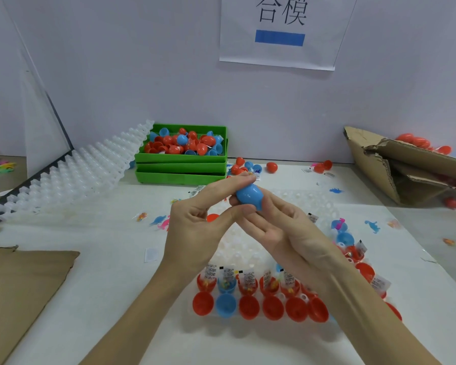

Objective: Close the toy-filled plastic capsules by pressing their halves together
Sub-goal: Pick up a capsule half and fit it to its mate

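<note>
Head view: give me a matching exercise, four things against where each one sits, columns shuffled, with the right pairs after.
Things:
1. blue capsule
2. green trays
3. torn carton
4. paper sign

Places:
A. on the back wall
B. at the table's right edge
C. held between the left hand and right hand
D. stacked at the back, beside the white racks

Pairs: 1-C, 2-D, 3-B, 4-A
</note>
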Demonstrator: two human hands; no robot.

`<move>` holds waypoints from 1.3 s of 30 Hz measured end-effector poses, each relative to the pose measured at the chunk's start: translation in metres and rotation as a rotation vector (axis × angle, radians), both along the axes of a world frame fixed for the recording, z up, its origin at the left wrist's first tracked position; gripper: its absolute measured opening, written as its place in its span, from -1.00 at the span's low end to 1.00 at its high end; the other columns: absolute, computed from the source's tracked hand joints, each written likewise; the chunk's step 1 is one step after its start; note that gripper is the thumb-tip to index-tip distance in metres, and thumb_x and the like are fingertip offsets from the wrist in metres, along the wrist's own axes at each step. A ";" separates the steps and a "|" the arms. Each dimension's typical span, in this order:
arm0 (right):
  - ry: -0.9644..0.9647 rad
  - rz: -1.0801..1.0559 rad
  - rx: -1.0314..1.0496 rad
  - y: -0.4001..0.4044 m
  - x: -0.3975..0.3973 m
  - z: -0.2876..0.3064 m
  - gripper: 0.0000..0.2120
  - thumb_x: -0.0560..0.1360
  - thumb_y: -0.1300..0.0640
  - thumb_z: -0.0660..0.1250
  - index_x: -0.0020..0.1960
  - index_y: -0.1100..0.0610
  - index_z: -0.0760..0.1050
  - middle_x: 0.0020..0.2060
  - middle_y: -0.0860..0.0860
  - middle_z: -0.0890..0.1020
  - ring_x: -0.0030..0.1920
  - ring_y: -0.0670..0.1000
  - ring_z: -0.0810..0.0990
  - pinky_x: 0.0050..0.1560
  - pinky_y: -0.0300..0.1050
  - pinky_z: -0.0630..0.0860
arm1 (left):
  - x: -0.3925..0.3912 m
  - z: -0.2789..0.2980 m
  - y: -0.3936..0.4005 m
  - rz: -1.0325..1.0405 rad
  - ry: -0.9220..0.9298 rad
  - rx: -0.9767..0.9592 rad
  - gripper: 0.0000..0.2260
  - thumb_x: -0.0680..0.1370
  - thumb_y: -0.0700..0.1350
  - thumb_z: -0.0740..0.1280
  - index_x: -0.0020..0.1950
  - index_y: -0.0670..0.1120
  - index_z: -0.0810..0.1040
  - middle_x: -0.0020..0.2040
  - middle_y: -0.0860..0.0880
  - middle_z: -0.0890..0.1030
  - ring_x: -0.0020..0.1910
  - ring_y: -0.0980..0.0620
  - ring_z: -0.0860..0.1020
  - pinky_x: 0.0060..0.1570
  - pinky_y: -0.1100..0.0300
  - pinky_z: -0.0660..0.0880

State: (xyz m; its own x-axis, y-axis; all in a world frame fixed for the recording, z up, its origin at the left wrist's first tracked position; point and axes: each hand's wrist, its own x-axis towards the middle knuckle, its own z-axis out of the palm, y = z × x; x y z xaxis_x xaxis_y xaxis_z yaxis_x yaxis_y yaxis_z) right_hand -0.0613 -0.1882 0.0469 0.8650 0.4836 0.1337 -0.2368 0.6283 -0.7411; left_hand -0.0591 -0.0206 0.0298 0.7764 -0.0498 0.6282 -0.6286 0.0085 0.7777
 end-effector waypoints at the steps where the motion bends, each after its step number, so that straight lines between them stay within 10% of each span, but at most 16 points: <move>1: 0.005 -0.017 -0.003 0.000 0.000 0.000 -0.46 0.41 0.09 0.55 0.33 0.27 0.60 0.29 0.23 0.63 0.35 0.15 0.61 0.22 -0.10 0.61 | 0.000 0.000 0.000 0.006 -0.006 0.013 -0.63 0.51 -0.21 0.50 0.32 -0.05 0.66 0.26 0.05 0.70 0.38 0.00 0.59 0.42 0.08 0.48; 16: -0.027 -0.083 0.005 0.004 -0.002 -0.002 -0.49 0.40 0.06 0.55 0.27 0.29 0.64 0.28 0.24 0.64 0.34 0.17 0.61 0.21 -0.10 0.61 | -0.002 -0.001 -0.001 0.066 -0.094 0.090 -0.64 0.55 -0.29 0.45 0.33 -0.10 0.64 0.28 0.03 0.69 0.38 0.02 0.59 0.40 0.14 0.49; 35: -0.046 0.002 -0.046 0.006 -0.003 -0.004 -0.63 0.58 0.10 0.36 0.29 0.29 0.63 0.27 0.22 0.65 0.33 0.14 0.62 0.27 -0.10 0.57 | -0.001 -0.002 -0.008 0.024 0.081 0.098 -0.73 0.64 0.09 0.33 0.31 0.06 0.56 0.34 0.10 0.62 0.40 -0.05 0.54 0.34 -0.14 0.52; 39: -0.053 0.039 -0.043 0.006 -0.004 -0.005 -0.63 0.62 0.10 0.31 0.29 0.35 0.61 0.25 0.27 0.64 0.32 0.18 0.63 0.29 -0.06 0.57 | -0.005 -0.003 -0.011 -0.019 0.079 0.146 -0.61 0.65 0.23 0.26 0.31 -0.01 0.54 0.28 0.04 0.63 0.34 -0.06 0.58 0.30 0.07 0.56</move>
State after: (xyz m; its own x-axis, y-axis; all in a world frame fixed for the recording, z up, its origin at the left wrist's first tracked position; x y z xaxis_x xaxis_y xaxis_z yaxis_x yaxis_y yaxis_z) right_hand -0.0649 -0.1824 0.0421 0.8377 0.5231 0.1569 -0.2202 0.5865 -0.7794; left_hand -0.0644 -0.0316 0.0273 0.8214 -0.1511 0.5500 -0.5660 -0.0966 0.8187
